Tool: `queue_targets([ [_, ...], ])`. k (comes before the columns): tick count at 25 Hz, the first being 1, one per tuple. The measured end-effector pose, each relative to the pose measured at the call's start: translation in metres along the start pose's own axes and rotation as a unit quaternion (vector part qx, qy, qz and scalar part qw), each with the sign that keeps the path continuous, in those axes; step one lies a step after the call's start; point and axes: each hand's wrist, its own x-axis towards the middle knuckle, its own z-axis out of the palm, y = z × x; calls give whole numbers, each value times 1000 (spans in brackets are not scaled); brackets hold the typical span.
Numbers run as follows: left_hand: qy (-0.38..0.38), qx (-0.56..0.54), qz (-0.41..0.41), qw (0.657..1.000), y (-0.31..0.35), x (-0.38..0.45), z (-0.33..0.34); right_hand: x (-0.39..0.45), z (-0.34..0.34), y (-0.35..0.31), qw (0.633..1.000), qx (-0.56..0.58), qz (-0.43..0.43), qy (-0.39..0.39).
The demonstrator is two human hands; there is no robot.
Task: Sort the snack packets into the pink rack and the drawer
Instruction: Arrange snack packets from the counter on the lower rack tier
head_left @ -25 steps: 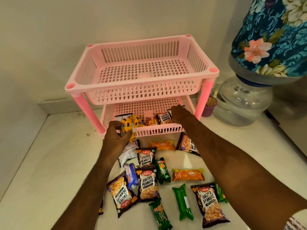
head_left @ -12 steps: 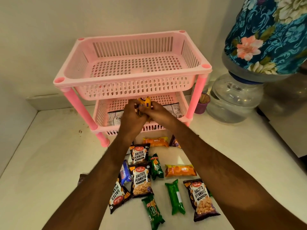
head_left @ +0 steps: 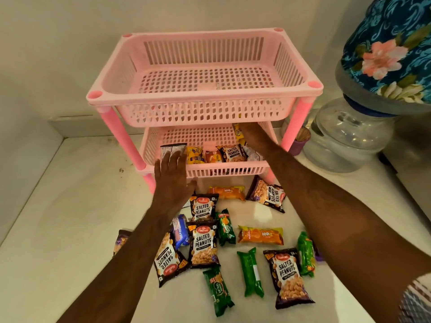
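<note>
The pink rack (head_left: pixel 205 99) has two tiers; its top tier holds nothing. In the lower tier (head_left: pixel 228 172) lie a salted peanuts packet (head_left: pixel 233 153), a yellow and blue packet (head_left: pixel 195 156), an orange packet (head_left: pixel 213 157) and a dark packet (head_left: pixel 173 149). My right hand (head_left: pixel 250 134) reaches deep into the lower tier at its right, gripping a yellow packet (head_left: pixel 238 136); its fingers are partly hidden under the top tier. My left hand (head_left: pixel 173 178) hovers open, fingers spread, at the lower tier's front left. Several peanut (head_left: pixel 203 243), orange (head_left: pixel 260 235) and green packets (head_left: pixel 250 272) lie on the white counter (head_left: pixel 70 217).
A clear water jar (head_left: pixel 349 136) with a blue floral cover (head_left: pixel 391 54) stands right of the rack. A small purple cup (head_left: pixel 302 139) with sticks sits between them. Walls close off the back and the left side.
Both hands held the yellow packet in front of the rack. Now the right hand has carried it into the lower tier's back right, and the left hand has let go and dropped back, open.
</note>
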Motion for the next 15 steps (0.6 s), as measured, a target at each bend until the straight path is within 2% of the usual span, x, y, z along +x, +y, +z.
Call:
queue_targets([
  [2, 1, 9, 0, 1000, -6, -10, 2, 8, -6, 8, 998, -46, -12, 29],
  [4, -10, 6, 0, 1000, -8, -15, 3, 17, -11, 17, 984, -155, -23, 89],
  [6, -26, 10, -5, 1000, -8, -17, 5, 23, -10, 25, 964, -230, 10, 131],
  [8, -42, 9, -5, 999, -7, -20, 8, 31, -5, 27, 952, -249, 52, 168],
  [15, -65, -1, -6, 998, -9, -21, 15, 40, 11, 40, 920, -374, 79, 86],
])
